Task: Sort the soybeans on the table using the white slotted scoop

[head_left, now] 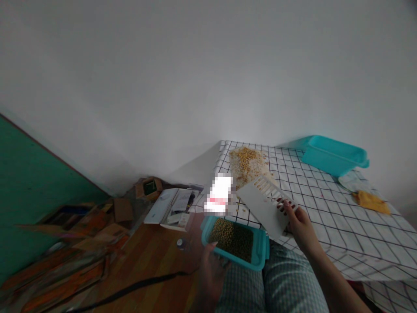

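Observation:
My right hand (299, 224) grips a white slotted plastic board (265, 204) by its near corner, holding it tilted at the table's front edge. A pile of yellow beans (248, 163) lies on the checked tablecloth (329, 217) just behind the board. My left hand (211, 267) is curled under the near edge of a teal tray (260, 254) filled with greenish-brown beans (233, 238). The tray rests on my lap, below the table edge and under the board.
A second teal tub (335, 154) stands at the table's far right, with a yellow cloth (371, 201) and a plastic bag nearby. Cardboard boxes (122, 211), papers (172, 205) and a black cable (137, 287) lie on the wooden floor to the left.

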Demonstrator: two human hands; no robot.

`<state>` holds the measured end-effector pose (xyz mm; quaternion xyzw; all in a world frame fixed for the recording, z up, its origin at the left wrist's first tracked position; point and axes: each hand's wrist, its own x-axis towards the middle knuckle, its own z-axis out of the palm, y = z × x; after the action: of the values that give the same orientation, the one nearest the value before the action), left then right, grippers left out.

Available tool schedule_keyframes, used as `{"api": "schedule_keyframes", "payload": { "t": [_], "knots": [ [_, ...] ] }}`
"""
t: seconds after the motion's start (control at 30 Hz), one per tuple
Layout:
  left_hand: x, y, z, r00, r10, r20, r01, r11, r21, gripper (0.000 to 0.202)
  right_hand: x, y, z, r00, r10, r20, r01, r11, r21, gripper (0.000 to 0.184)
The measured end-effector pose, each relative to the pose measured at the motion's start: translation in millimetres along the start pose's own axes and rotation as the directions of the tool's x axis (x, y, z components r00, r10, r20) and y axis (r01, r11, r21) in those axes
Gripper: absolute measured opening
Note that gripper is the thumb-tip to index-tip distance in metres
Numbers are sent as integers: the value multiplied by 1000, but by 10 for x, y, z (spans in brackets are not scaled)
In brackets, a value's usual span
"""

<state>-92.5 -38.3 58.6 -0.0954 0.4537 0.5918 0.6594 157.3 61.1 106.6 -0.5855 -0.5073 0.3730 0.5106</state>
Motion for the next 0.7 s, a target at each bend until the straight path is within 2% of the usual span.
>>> {"api": "schedule_keyframes", "payload": {
  "t": [0.2,0.4,0.57,0.7],
  "knots": [
    [41,-14,-6,999,-19,46,20,1000,-23,24,0,9,16,1000,0,21,1,999,-35,44],
    [23,-22,22,1000,-4,8,3,1000,20,28,-29,-34,38,997,76,34,-76,997,0,45],
    [30,-22,17,1000,-24,15,24,999,31,29,-38,-62,54,999,36,12,-36,999,23,49],
    [32,-24,8,1000,-17,4,17,999,27,27,-57,-95,75,997,72,39,-73,997,14,47]
  ]
}}
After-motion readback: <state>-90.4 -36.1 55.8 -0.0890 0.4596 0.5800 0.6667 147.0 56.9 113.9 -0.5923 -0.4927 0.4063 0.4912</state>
